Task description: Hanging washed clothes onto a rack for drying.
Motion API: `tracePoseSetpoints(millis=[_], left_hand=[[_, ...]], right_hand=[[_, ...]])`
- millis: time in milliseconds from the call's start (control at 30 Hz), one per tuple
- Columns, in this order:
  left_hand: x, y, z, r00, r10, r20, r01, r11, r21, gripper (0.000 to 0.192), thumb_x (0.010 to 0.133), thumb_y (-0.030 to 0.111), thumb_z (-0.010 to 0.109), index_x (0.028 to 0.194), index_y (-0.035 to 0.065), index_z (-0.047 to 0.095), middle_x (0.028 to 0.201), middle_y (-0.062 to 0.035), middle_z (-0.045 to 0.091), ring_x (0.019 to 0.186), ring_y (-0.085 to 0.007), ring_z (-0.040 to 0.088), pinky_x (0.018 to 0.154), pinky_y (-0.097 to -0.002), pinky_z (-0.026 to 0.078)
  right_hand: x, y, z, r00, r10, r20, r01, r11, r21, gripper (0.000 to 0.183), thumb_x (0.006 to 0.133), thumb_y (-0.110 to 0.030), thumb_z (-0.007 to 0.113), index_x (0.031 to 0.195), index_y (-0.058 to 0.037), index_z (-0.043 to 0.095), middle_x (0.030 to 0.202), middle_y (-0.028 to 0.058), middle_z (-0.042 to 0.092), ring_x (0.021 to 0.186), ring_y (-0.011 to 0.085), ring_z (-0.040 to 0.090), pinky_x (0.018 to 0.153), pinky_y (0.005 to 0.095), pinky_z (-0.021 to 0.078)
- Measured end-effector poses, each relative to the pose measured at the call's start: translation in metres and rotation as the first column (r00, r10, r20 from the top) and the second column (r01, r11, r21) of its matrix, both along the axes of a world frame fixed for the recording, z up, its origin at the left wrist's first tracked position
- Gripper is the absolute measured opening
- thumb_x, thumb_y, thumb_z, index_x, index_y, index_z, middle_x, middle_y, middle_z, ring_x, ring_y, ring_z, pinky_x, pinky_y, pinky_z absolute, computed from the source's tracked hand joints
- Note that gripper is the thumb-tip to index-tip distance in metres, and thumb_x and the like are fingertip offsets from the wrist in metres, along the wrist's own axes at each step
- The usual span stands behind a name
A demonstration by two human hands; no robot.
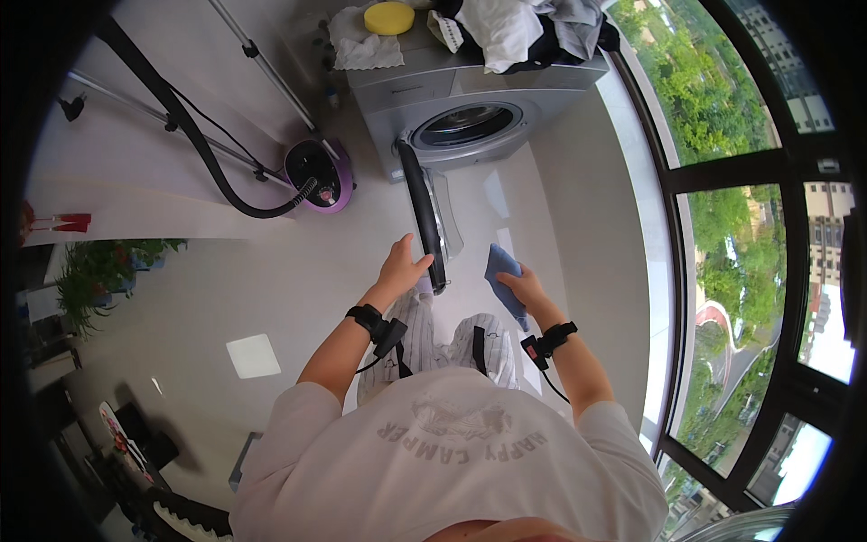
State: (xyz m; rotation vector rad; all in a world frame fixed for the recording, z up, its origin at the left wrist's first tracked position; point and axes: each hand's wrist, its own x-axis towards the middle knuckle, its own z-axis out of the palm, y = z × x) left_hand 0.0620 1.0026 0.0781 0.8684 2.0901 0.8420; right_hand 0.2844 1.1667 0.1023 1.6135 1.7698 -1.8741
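Note:
My right hand (525, 284) grips a folded blue cloth (501, 271), thumb on top, to the right of the washing machine's door. My left hand (401, 267) is beside the outer edge of that round door (421, 210), fingers and thumb apart. Its thumb overlaps the dark rim in the picture; I cannot tell whether it touches. The door is swung out towards me, seen edge-on, with its clear glass bowl (447, 217) facing right. Behind it stands the silver front-loading washing machine (406, 91), its drum opening (467, 125) uncovered and dark inside.
Clothes (508, 30), a yellow round object (389, 18) and crumpled white sheets (369, 53) lie on the machine. A purple garment steamer (325, 183) with black hose (203, 149) and poles stands left. Windows (731, 251) line the right. Potted plants (95, 278) stand far left.

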Motion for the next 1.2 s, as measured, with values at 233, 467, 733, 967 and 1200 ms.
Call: tracePoseSetpoints(millis=[233, 467, 733, 967, 1200], left_hand=[[0.012, 0.051, -0.019, 0.96, 0.279, 0.013, -0.278, 0.96, -0.039, 0.076, 0.081, 0.031, 0.06, 0.134, -0.0037, 0.019, 0.128, -0.0272, 0.038, 0.115, -0.0382, 0.044, 0.093, -0.0397, 0.039], [0.035, 0.083, -0.042, 0.703, 0.696, -0.146, -0.66, 0.715, 0.23, 0.046, 0.083, 0.019, 0.056, 0.119, -0.0007, 0.036, 0.107, -0.0224, 0.05, 0.093, -0.0394, 0.051, 0.075, -0.0437, 0.044], [0.042, 0.082, -0.045, 0.529, 0.743, -0.41, -0.752, 0.634, 0.178, 0.046, 0.074, 0.026, 0.064, 0.111, 0.0017, 0.051, 0.096, -0.015, 0.061, 0.08, -0.0309, 0.061, 0.064, -0.0359, 0.052], [0.043, 0.088, -0.039, 0.49, 0.758, -0.43, -0.77, 0.608, 0.193, 0.043, 0.07, 0.021, 0.066, 0.105, -0.0009, 0.054, 0.095, -0.0136, 0.062, 0.077, -0.0285, 0.063, 0.063, -0.0328, 0.054], [0.041, 0.077, -0.029, 0.499, 0.759, -0.419, -0.772, 0.609, 0.183, 0.05, 0.059, 0.01, 0.067, 0.105, 0.0003, 0.052, 0.095, -0.0158, 0.062, 0.073, -0.0273, 0.064, 0.062, -0.032, 0.054]], right_hand=[[-0.071, 0.098, -0.045, 0.864, 0.438, 0.246, -0.475, 0.872, 0.116, 0.056, 0.078, -0.037, 0.059, 0.123, -0.0063, 0.048, 0.106, 0.0163, 0.061, 0.096, 0.0281, 0.059, 0.083, 0.0359, 0.0459], [-0.166, 0.183, -0.129, 0.597, 0.687, 0.414, -0.801, 0.54, 0.259, 0.048, 0.078, -0.026, 0.052, 0.124, -0.017, 0.049, 0.107, 0.0183, 0.06, 0.098, 0.0337, 0.058, 0.084, 0.039, 0.0464], [-0.258, 0.245, -0.206, 0.393, 0.72, 0.572, -0.872, 0.094, 0.481, 0.036, 0.079, -0.027, 0.053, 0.115, -0.0201, 0.057, 0.104, 0.015, 0.061, 0.092, 0.0329, 0.059, 0.083, 0.0411, 0.0469], [-0.329, 0.274, -0.274, 0.477, 0.663, 0.576, -0.745, -0.041, 0.665, 0.035, 0.081, -0.031, 0.051, 0.109, -0.0109, 0.059, 0.105, 0.0194, 0.059, 0.097, 0.0359, 0.056, 0.084, 0.0423, 0.0453], [-0.356, 0.255, -0.317, 0.241, 0.643, 0.727, -0.783, -0.313, 0.537, 0.043, 0.085, -0.035, 0.047, 0.122, -0.0128, 0.049, 0.109, 0.0173, 0.059, 0.1, 0.0324, 0.056, 0.087, 0.0436, 0.0434]])
